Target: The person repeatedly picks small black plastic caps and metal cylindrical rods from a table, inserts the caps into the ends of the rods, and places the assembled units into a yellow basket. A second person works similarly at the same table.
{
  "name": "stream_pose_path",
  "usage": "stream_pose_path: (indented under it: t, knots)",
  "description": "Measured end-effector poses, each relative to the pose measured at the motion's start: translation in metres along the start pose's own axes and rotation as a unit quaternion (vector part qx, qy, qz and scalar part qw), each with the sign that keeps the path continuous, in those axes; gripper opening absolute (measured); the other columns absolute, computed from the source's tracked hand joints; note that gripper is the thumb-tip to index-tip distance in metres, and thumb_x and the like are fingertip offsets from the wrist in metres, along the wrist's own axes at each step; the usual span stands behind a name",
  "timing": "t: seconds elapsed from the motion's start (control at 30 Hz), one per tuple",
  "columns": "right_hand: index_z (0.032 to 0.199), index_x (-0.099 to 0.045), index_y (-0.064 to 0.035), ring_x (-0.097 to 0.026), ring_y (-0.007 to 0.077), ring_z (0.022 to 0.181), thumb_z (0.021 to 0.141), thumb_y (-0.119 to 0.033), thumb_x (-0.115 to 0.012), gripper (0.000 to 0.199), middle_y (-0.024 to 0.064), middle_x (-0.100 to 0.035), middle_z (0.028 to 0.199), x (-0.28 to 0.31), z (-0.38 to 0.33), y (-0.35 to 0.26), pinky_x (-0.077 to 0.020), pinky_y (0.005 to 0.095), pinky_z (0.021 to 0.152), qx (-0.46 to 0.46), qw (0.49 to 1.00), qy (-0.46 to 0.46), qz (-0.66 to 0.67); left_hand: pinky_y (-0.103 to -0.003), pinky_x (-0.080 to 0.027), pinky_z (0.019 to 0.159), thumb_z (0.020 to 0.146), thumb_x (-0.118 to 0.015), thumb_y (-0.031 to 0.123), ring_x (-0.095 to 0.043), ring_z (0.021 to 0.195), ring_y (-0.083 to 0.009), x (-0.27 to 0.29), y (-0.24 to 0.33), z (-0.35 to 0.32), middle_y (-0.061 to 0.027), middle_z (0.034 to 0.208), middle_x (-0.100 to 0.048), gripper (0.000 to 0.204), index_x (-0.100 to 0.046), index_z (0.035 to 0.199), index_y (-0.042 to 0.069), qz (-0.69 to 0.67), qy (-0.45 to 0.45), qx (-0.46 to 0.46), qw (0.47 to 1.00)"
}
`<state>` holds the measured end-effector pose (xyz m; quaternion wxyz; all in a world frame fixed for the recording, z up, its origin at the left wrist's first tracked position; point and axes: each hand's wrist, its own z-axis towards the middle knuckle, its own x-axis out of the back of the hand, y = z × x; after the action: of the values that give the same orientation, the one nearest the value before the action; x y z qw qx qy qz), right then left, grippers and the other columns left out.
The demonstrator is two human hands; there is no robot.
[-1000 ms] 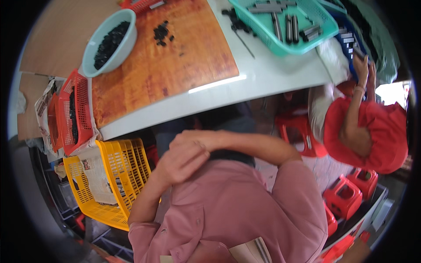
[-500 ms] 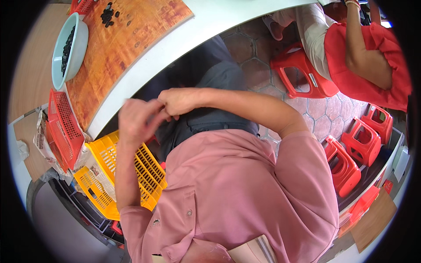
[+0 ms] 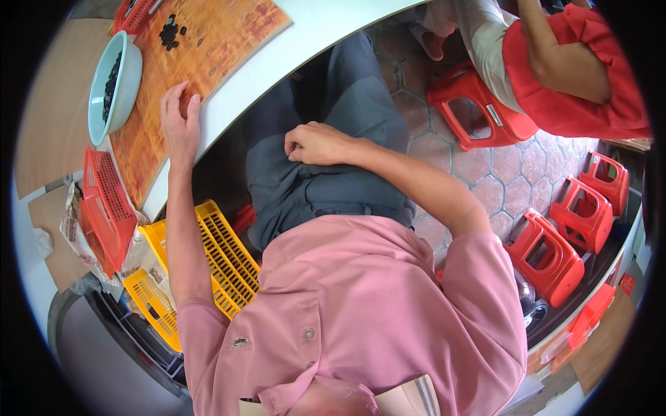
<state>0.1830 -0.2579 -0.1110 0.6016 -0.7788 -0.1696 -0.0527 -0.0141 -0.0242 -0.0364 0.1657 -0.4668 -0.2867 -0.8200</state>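
My left hand [image 3: 182, 128] is raised at the near edge of an orange-brown wooden board [image 3: 215, 41]. Its thumb and fingers are apart, with nothing visible between them. Over the lap of my dark trousers, my right hand [image 3: 318, 143] is closed, its fingers curled in; whatever they may hold is hidden. Farther up the board lies a small pile of black, roundish pieces [image 3: 168, 35], with a few loose ones beside it. A pale blue basin [image 3: 129, 90] on the left holds many similar dark pieces.
Red plastic baskets [image 3: 104, 197] and a yellow crate [image 3: 225, 256] stand at my left. The white table edge [image 3: 260, 80] curves before me. To the right are red stools [image 3: 548, 260] on hexagonal floor tiles, and a person in a red top [image 3: 583, 83].
My hands were together above my lap and have separated. The left went forward to the board's edge, its fingers parting; the right came lower over the trousers and stays closed.
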Motion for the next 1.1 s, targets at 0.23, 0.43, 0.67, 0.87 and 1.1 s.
stream_pose_path:
  t: [0.23,0.43,0.67,0.87,1.1]
  knots:
    - [0.098,-0.077,-0.0006,-0.073,0.0399,0.099,0.088,-0.016,-0.069,0.020,0.0225,-0.077,0.098,-0.005,-0.007,0.023,-0.0553,0.0471,0.090,-0.006,0.999,0.040,0.009,-0.041,-0.042,0.116,0.106,-0.060,0.027,-0.053,0.136,-0.0340,-0.005,0.001,0.000,-0.0183,0.146,-0.056,0.039,-0.063,0.137,0.003,0.048,0.006,0.009,0.999]
    - [0.095,-0.076,-0.0002,-0.073,0.0378,0.097,0.087,-0.017,-0.070,0.019,0.0219,-0.077,0.097,-0.003,-0.002,0.046,-0.0555,0.0461,0.088,-0.017,0.996,0.071,0.051,-0.040,-0.040,0.118,0.108,-0.056,0.026,-0.053,0.138,-0.0321,-0.004,0.000,-0.006,-0.0174,0.144,-0.058,0.038,-0.063,0.138,0.003,0.039,-0.007,0.032,0.999]
    - [0.096,-0.075,0.0026,-0.075,0.0365,0.090,0.090,-0.014,-0.070,0.018,0.0214,-0.076,0.092,0.001,-0.006,0.054,-0.0564,0.0430,0.081,-0.013,0.991,0.117,0.065,-0.040,-0.043,0.116,0.106,-0.059,0.022,-0.056,0.134,-0.0344,-0.005,-0.004,-0.005,-0.0189,0.143,-0.060,0.036,-0.063,0.134,0.001,0.050,0.005,0.013,0.999]
    - [0.098,-0.073,0.0024,-0.074,0.0324,0.085,0.091,-0.014,-0.069,0.018,0.0199,-0.075,0.089,0.005,-0.007,0.045,-0.0562,0.0415,0.078,-0.030,0.990,0.126,0.046,-0.044,-0.047,0.111,0.100,-0.067,0.021,-0.057,0.130,-0.0396,0.001,0.006,-0.007,-0.0211,0.139,-0.060,0.035,-0.065,0.129,0.000,0.019,0.033,0.024,0.999]
    - [0.102,-0.073,0.0010,-0.073,0.0316,0.083,0.094,-0.013,-0.070,0.017,0.0189,-0.075,0.089,-0.011,-0.002,0.028,-0.0561,0.0416,0.078,-0.050,0.991,0.123,0.000,-0.047,-0.047,0.108,0.094,-0.072,0.020,-0.057,0.127,-0.0408,-0.001,0.010,-0.004,-0.0201,0.132,-0.061,0.035,-0.066,0.123,0.000,-0.009,0.052,0.004,0.999]
